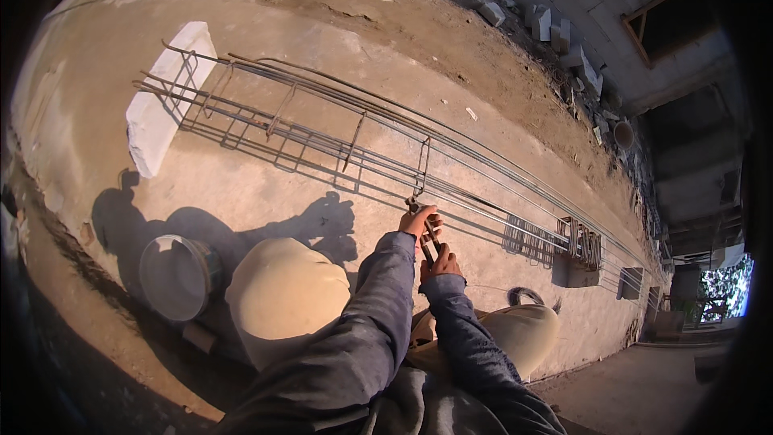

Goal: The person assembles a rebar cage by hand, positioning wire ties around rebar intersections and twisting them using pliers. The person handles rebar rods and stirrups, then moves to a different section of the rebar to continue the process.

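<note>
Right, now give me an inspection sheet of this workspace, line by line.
Surface: sunlit, dusty ground, with a crack toward the top.
Job's things: a long steel rebar cage, its left end over a white block; dark pliers at a stirrup's lower end, contact unclear.
Clutter: a bucket at left; bunched stirrups farther along the bars.
Hands: left hand grips the pliers near the head; right hand grips lower down.
Cables: nothing seen; only a wire coil by the right knee.
Surroundings: block wall with openings, rubble along its foot.
</note>
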Demonstrator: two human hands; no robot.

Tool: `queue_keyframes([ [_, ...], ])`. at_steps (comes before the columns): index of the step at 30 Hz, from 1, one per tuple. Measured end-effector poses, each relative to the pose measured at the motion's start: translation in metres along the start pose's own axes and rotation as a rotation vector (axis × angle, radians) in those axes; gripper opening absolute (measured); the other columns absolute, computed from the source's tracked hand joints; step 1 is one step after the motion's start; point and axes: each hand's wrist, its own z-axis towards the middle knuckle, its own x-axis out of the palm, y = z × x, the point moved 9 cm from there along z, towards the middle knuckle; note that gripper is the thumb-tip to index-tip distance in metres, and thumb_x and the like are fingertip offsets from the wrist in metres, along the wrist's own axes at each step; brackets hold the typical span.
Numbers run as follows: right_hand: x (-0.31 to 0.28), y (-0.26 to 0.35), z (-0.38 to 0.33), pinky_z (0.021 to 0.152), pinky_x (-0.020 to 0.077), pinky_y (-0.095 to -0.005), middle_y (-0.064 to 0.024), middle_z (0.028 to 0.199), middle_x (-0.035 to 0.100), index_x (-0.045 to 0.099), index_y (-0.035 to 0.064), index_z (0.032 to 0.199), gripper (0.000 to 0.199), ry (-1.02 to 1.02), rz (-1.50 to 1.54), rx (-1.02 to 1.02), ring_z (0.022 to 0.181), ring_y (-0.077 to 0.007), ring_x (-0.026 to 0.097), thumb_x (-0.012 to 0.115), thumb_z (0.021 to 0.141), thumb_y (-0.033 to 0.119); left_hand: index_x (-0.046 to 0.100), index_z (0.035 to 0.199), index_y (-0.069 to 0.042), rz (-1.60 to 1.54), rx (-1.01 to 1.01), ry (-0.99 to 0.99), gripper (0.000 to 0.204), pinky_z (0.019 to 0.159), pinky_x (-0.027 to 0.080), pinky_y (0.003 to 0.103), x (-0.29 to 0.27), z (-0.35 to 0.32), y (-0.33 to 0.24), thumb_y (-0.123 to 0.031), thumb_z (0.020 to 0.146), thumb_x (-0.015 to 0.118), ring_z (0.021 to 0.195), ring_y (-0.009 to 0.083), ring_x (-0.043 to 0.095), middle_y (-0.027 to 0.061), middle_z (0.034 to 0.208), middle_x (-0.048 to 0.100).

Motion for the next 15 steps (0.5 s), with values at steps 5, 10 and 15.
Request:
queue_keyframes([
  [5, 0.015, 0.012, -0.019, 0.076, 0.0461, -0.0418, -0.0238, 0.104, 0.052, 0.027, 0.0022, 0.129, 0.085, 0.244, 0.202, 0.011, 0.092, -0.0383, 0.055, 0.074, 0.065, 0.032, 0.057, 0.080, -0.002, 0.119, -0.060, 0.031, 0.017, 0.050, 0.051, 0.032, -0.020, 0.006, 0.010, -0.016, 0.078, 0.068, 0.054, 0.0155, 0.052, 0.0039, 0.062, 0.050],
  [10, 0.000, -0.022, -0.019, 0.074, 0.0466, -0.0395, -0.0171, 0.091, 0.060, 0.029, 0.0038, 0.129, 0.090, 0.520, 0.067, 0.121, 0.085, -0.0317, 0.060, 0.072, 0.064, 0.048, 0.048, 0.076, -0.009, -0.028, -0.027, 0.306, 0.018, 0.054, 0.043, 0.036, 0.014, 0.010, 0.002, -0.020, 0.086, 0.058, 0.055, 0.0140, 0.044, -0.0008, 0.060, 0.042],
  [15, -0.089, -0.041, -0.026, 0.066, 0.0486, -0.0395, -0.0155, 0.076, 0.064, 0.053, 0.0088, 0.107, 0.041, 0.123, 0.246, 0.085, 0.072, -0.0322, 0.063, 0.059, 0.080, 0.038, 0.048, 0.083, -0.012, -0.134, 0.193, 0.514, 0.019, 0.059, 0.045, 0.034, 0.089, -0.026, -0.065, -0.027, 0.086, 0.059, 0.058, 0.0123, 0.046, -0.0029, 0.061, 0.042],
])
